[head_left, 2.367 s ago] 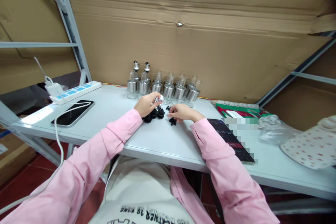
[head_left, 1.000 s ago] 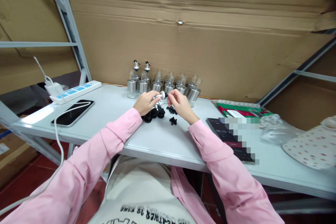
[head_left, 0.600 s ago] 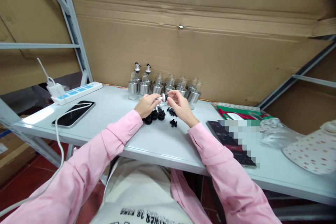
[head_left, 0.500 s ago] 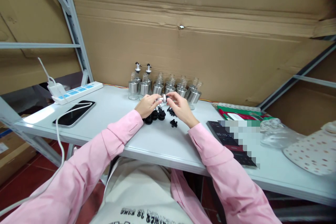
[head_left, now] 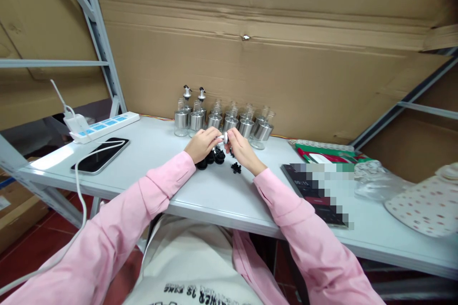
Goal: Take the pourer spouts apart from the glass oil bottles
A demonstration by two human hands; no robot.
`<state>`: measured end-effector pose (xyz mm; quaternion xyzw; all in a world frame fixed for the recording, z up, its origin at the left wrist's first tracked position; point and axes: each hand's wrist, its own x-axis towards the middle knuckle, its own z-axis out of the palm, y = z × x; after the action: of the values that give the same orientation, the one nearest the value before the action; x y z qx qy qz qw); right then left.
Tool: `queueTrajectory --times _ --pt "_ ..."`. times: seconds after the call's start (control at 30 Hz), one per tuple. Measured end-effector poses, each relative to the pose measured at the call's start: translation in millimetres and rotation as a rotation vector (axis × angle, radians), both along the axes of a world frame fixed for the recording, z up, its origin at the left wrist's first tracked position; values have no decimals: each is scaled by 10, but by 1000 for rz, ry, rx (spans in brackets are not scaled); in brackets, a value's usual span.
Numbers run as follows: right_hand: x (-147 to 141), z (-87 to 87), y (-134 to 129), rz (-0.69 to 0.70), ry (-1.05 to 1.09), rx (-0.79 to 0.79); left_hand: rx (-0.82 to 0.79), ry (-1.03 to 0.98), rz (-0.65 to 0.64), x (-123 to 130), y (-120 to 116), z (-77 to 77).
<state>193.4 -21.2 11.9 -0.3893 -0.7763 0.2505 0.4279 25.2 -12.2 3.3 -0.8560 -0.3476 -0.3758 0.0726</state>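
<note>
Between my two hands is a silver-white bottle pourer (head_left: 225,138), held above the table on its side. My left hand (head_left: 203,143) is closed on its narrow left end. The fingers of my right hand (head_left: 242,147) pinch its wider right end, and they hide the part there. Under my hands lie several black stoppers with silver tips (head_left: 216,156). Small black pieces (head_left: 236,167) are by my right wrist. Behind my hands stand several glass bottles with steel sleeves (head_left: 215,119); two at the back left carry pourers with black flip caps (head_left: 187,91).
On the left of the table are a white power strip (head_left: 107,127) and a phone (head_left: 102,155) with a cable. At the right lie a partly blurred dark device (head_left: 304,183), a clear plastic bag (head_left: 381,189) and a dotted white item (head_left: 422,207). A cardboard wall (head_left: 286,71) closes off the back.
My right-hand fingers have closed in around the pourer's wide end, covering the black part that showed before. My left hand keeps its grip, nearly in place.
</note>
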Motion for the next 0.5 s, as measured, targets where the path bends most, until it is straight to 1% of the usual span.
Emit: queueTrajectory --times 0.1,0.2,0.33,0.4,0.5 --pt "-9 4 -19 -22 -44 33 18 0 18 -10 10 1" --pt "-21 13 -32 -103 -58 91 4 2 15 -11 12 -4" --pt "-25 17 -21 -202 -25 175 -37 -15 20 16 -10 1" --pt "-11 24 -9 -242 6 201 -63 -88 33 46 -41 21" --pt "22 39 5 -299 105 222 -89 -252 26 124 -136 63"
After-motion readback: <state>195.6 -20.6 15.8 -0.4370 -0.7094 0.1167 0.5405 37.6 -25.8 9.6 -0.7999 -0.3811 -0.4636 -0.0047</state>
